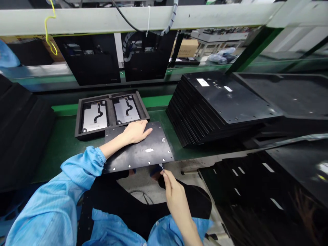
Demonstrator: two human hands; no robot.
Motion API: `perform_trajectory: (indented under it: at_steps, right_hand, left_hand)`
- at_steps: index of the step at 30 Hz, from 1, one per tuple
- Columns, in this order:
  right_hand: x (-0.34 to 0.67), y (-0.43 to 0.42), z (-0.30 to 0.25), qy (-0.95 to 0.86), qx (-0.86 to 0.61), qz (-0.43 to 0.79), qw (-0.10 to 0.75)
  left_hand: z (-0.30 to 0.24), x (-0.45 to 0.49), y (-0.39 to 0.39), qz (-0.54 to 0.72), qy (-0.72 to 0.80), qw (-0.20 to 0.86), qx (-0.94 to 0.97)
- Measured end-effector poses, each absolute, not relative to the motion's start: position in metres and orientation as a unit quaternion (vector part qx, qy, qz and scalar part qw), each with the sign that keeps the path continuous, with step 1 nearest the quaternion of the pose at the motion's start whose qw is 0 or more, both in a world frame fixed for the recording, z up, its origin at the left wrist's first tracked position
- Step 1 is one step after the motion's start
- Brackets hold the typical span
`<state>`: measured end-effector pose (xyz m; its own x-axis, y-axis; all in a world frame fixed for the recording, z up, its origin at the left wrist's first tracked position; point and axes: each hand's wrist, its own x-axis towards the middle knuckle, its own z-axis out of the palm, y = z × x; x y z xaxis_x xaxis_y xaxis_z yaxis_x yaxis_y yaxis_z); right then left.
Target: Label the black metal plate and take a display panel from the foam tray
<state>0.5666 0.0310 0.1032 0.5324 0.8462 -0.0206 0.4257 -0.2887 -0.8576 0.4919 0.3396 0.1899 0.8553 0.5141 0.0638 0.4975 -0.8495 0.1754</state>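
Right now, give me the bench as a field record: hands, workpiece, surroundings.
left hand: flat, palm down on the black plate
right hand: pinches a small tool at the plate's near edge
black plate: lies flat, overhanging the bench's near edge, white sticker on top
foam tray: behind the plate, two compartments, a grey panel in each
plate stack: right of the plate, apart from it
belt: green
sleeves: blue
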Motion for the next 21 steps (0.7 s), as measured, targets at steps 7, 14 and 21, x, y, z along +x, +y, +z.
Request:
perform_trajectory:
  at_steps: [7,14,21]
  right_hand:
    - [0.592,0.036,0.177,-0.567,-0.82,0.075,-0.002]
    - [0.592,0.049,0.209,-0.635,-0.765,-0.056,-0.094]
    - [0.585,0.048,0.212,-0.642,-0.755,-0.09,-0.1]
  left_hand:
    - [0.199,0.489,0.331,0.066,0.246,0.076,0.964]
    - [0.214,0.426,0.259,-0.024,0.112,0.027,0.993]
    - [0.21,0.393,0.228,-0.027,0.08,-0.18,0.98]
